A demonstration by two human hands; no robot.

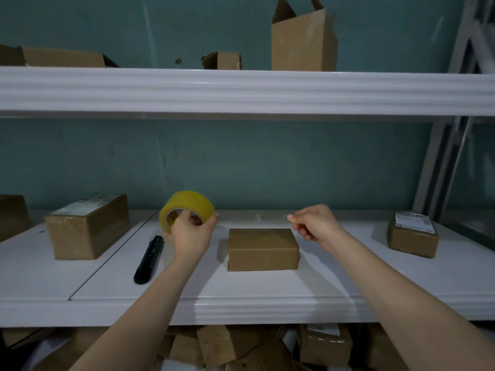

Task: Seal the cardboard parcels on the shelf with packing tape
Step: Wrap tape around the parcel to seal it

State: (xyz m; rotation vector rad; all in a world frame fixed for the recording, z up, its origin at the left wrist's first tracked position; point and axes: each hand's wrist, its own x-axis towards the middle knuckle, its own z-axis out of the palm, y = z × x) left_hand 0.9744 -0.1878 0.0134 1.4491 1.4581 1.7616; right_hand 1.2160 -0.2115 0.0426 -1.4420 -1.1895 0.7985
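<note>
A small closed cardboard parcel (263, 249) sits in the middle of the white shelf (267, 298). My left hand (191, 235) grips a yellow roll of packing tape (184, 208) held up just left of the parcel. My right hand (314, 223) hovers above the parcel's right end, pinching the free end of a clear tape strip (257, 216) that stretches from the roll across to it, behind the parcel.
A black utility knife (149, 259) lies left of the parcel. A bigger taped box (88, 226) stands at the left, a labelled box (413, 234) at the right. The upper shelf (241, 89) carries open boxes (302, 38). Loose cardboard (241, 349) is piled below.
</note>
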